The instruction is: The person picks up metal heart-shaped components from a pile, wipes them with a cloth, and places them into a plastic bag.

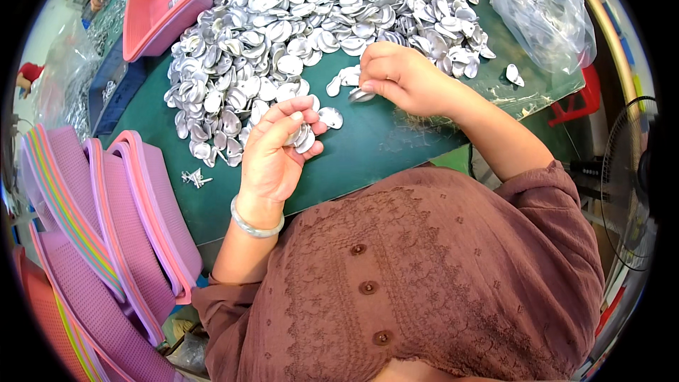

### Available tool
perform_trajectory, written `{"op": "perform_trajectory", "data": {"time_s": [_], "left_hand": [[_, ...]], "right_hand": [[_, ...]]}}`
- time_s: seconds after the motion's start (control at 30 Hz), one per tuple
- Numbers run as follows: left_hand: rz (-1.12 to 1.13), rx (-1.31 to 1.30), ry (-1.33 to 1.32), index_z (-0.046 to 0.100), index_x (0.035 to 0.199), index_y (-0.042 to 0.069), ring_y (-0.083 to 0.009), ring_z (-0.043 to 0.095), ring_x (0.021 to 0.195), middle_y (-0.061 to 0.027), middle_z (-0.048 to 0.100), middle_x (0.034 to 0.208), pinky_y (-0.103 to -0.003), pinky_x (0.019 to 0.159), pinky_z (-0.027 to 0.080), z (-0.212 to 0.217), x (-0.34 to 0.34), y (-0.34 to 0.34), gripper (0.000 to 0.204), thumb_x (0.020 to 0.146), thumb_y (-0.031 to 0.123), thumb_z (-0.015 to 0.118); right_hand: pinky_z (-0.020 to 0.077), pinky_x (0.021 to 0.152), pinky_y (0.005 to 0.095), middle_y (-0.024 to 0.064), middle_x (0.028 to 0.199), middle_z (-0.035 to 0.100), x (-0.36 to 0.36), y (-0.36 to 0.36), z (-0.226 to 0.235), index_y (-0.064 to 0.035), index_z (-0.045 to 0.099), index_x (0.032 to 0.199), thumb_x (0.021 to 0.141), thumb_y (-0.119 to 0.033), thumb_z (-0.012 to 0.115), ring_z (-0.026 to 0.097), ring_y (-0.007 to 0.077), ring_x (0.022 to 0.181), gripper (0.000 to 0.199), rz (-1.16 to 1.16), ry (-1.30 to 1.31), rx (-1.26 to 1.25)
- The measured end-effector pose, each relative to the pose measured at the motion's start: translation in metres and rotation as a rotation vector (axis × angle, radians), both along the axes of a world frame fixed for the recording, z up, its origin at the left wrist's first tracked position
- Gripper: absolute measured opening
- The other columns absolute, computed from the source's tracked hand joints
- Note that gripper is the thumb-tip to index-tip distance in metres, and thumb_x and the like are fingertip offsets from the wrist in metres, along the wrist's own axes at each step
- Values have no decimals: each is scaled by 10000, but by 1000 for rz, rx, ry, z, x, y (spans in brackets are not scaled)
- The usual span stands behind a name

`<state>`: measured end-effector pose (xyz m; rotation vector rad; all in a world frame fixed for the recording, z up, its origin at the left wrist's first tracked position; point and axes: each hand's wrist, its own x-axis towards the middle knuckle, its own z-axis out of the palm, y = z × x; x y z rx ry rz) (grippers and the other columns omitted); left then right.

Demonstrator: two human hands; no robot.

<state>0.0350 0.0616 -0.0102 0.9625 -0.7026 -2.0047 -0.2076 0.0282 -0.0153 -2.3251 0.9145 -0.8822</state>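
the left hand (pixel 272 155) is raised over the near edge of the green bench (pixel 368 155), fingers curled around a small stack of silver discs (pixel 303 136); the stack is clamped between thumb and fingertips. a pale bangle (pixel 254 225) sits on the left wrist. the right hand (pixel 399 78) rests palm down further in on the bench, at the near margin of the heap of silver discs (pixel 318 21); its fingertips pinch a single disc (pixel 361 94) against the bench surface. one loose disc (pixel 330 117) lies on the bench between the two hands, just beside the left thumb. the heap covers the middle and far part of the bench. a pink tray (pixel 166 3) stands at the far left corner, touching the heap's edge. a clear plastic bag (pixel 541 10) with more discs lies at the far right corner. stacked purple baskets (pixel 113 226) sit off the left edge of the bench. a small metal scrap (pixel 196 178) lies near the left edge.
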Motion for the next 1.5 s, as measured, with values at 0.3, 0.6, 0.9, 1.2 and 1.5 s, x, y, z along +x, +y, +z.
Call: {"op": "perform_trajectory", "data": {"time_s": [0.3, 0.6, 0.9, 1.2, 1.5], "left_hand": [[-116, 11, -34, 497, 1089, 13, -186, 593, 809, -117, 593, 983, -273, 588, 486, 14, -19, 1, 255, 879, 152, 459], [-101, 15, -7, 510, 1034, 32, -169, 586, 779, -97, 598, 926, -265, 581, 480, 9, -21, -1, 198, 889, 153, 452], [-46, 61, 74, 527, 1027, 12, -193, 599, 776, -96, 599, 911, -290, 629, 511, 4, -27, -1, 261, 900, 232, 467], [-1, -31, 103, 478, 1136, 18, -175, 508, 997, -87, 525, 1081, -387, 818, 477, -3, -33, 2, 258, 910, 137, 442], [13, -868, -524, 423, 1199, -38, -163, 531, 933, -118, 529, 1079, -271, 813, 442, 12, -62, 4, 354, 856, 36, 462]], "right_hand": [[386, 619, 217, -17, 711, 581, 18, 2, 13, 2, 623, 825, 824, -146, 578, 467, 45, 671, 154, -48, -423, 744], [388, 678, 205, -6, 814, 553, 23, 6, 14, -4, 612, 819, 851, -151, 557, 483, 67, 726, 160, -26, -501, 941], [401, 696, 235, 33, 793, 550, 36, 17, 16, 36, 601, 783, 835, -107, 555, 496, 93, 737, 159, -43, -478, 815], [448, 672, 206, 11, 838, 537, 44, 29, -3, -26, 501, 995, 835, -55, 557, 526, 70, 778, 172, -160, -539, 752], [468, 775, 372, 20, 974, 522, 59, 44, 7, -120, 464, 1053, 892, -497, 380, 527, 149, 878, 418, 14, -1364, 1383]]}}
